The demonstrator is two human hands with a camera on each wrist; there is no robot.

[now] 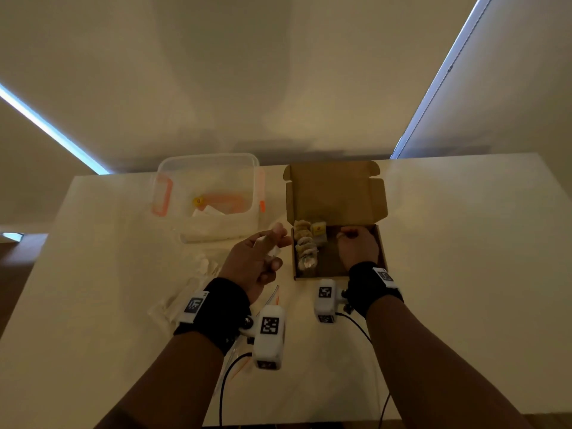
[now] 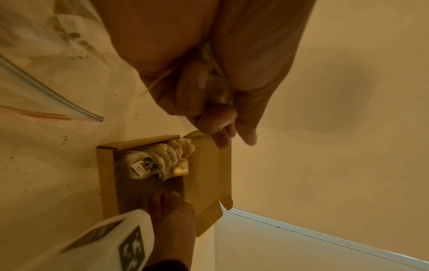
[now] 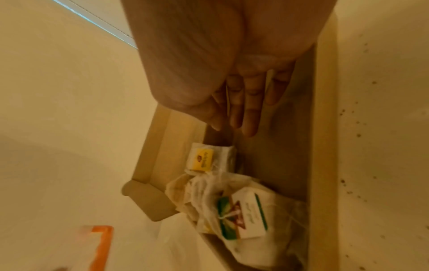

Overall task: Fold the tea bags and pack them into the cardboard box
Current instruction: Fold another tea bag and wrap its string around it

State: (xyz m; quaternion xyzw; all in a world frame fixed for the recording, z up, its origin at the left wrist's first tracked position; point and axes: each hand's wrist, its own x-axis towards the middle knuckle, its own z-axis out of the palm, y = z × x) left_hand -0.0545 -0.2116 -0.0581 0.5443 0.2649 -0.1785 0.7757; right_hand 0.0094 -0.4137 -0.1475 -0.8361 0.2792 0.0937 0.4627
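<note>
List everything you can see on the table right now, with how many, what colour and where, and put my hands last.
cardboard box: one, brown, lid open, far right of centre on the table.
tea bags in the box: several, exact count unclear, whitish with yellow or green-and-white tags, packed along the box's left side.
plastic container: one, clear with orange clips, left of the box, pale contents inside.
clear plastic bags: count unclear, transparent, on the table under the left wrist.
table: one, white.
left hand: just left of the box, fingers curled round a small pale item, apparently a tea bag with its string.
right hand: inside the box, fingers straight, holding nothing.
</note>
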